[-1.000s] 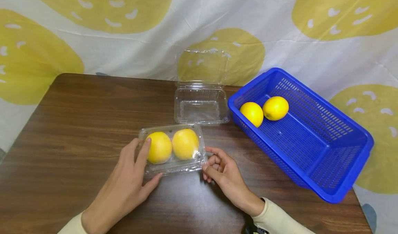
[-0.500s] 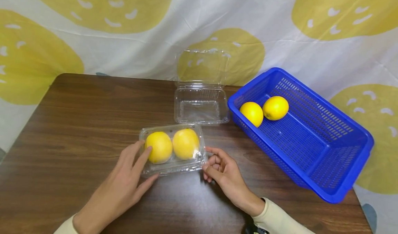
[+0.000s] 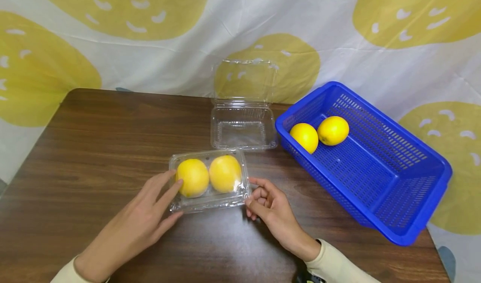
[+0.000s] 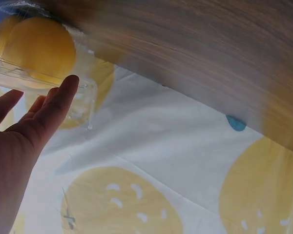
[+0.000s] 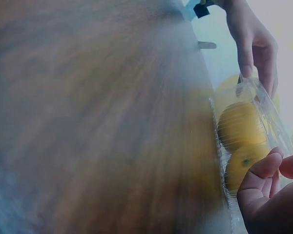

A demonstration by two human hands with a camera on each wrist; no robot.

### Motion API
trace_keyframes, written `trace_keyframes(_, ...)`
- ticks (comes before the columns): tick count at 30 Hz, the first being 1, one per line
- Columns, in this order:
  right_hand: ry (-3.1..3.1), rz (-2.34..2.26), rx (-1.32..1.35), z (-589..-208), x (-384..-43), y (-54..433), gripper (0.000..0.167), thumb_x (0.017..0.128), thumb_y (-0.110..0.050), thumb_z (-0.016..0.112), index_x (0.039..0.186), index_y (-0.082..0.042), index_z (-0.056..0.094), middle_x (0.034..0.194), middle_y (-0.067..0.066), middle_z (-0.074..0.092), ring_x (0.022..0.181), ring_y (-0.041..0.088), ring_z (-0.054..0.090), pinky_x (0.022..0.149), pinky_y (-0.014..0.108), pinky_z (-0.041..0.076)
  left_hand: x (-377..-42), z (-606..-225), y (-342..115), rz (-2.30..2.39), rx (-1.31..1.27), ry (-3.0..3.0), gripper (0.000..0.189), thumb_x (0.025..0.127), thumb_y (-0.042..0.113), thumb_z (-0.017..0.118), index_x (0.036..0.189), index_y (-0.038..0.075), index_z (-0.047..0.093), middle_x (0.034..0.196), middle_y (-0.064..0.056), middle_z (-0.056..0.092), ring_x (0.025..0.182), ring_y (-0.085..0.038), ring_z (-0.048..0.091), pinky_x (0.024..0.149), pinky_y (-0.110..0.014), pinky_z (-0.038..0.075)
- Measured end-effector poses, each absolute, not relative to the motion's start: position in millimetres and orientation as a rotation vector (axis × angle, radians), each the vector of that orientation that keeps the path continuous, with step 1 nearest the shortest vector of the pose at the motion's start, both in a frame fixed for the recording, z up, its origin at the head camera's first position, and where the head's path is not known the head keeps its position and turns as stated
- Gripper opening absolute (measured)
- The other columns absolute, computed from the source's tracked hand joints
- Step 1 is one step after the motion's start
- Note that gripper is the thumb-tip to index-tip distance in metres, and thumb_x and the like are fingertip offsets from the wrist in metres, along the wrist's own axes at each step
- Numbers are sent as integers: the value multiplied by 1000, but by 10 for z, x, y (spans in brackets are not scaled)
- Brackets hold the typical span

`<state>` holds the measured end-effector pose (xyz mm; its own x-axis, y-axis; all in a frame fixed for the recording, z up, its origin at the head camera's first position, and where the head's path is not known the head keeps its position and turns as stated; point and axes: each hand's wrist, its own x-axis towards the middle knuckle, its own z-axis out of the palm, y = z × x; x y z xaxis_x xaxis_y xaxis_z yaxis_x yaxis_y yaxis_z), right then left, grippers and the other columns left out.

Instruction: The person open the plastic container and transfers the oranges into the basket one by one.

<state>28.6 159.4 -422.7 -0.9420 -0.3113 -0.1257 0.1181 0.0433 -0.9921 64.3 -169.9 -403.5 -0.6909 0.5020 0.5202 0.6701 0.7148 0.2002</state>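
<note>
A closed clear plastic clamshell box (image 3: 210,204) lies on the wooden table, slightly turned, with two round yellow fruits inside: one on the left (image 3: 193,178), one on the right (image 3: 225,173). At its left end is my left hand (image 3: 135,220), fingers spread and nearly straight, two fingertips over the lid's edge and the thumb near the front left corner. My right hand (image 3: 276,214) pinches the front right corner between thumb and bent fingers. In the right wrist view, the right thumb and finger (image 5: 271,163) meet at the box's rim, and a green stem end shows on one fruit.
Behind the closed box stands a second clear clamshell (image 3: 240,128), its lid raised against the patterned cloth (image 3: 150,66). To the right, a blue plastic basket (image 3: 391,239) sits angled on the table, with two yellow fruits (image 3: 333,130) at its left end.
My left hand has drawn back to the left and its thumb has slid off the box's front edge toward the corner. The box has shifted very slightly right; my right hand stays put.
</note>
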Motion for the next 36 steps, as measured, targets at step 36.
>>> trace_keyframes(36, 1814, -2240, 86, -4244, 370, 1399, 48, 103, 9, 62, 149, 5, 49, 85, 9, 75, 60, 14, 67, 50, 24, 57, 572, -3921, -1682, -409, -1019, -2417, 67, 121, 41, 33, 131, -14, 70, 136, -35, 68, 116, -48, 74, 104, -61, 59)
